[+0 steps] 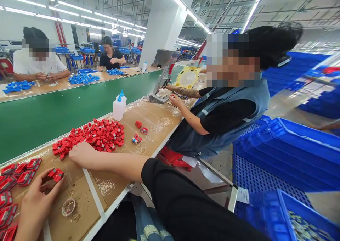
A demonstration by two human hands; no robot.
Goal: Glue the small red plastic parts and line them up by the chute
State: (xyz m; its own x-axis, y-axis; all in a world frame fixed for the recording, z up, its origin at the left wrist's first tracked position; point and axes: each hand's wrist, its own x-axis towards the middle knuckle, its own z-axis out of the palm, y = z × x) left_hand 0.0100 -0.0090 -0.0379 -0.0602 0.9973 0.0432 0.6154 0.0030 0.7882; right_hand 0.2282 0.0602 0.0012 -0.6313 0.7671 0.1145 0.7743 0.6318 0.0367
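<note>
My left hand (pixel 38 202) holds a small red plastic part (pixel 56 175) between thumb and fingers, just above the table. My right hand (pixel 83 156) reaches across to the near edge of a heap of small red plastic pieces (pixel 102 134). Its fingers are curled downward, and what they pinch, if anything, is hidden. Red parts with grey edging (pixel 26 176) lie in rows at the far left, beside my left hand. Between my arms a small round dish (pixel 68 207) with a thin stick in it stands on the brown table covering.
White squeeze bottles with blue caps (pixel 119 106) stand behind the heap, by a green conveyor belt (pixel 34 118). A few loose parts (pixel 136 139) lie right of it. A co-worker (pixel 225 110) sits close on my right at a hand press (pixel 160 88). Blue crates (pixel 297 152) stand behind.
</note>
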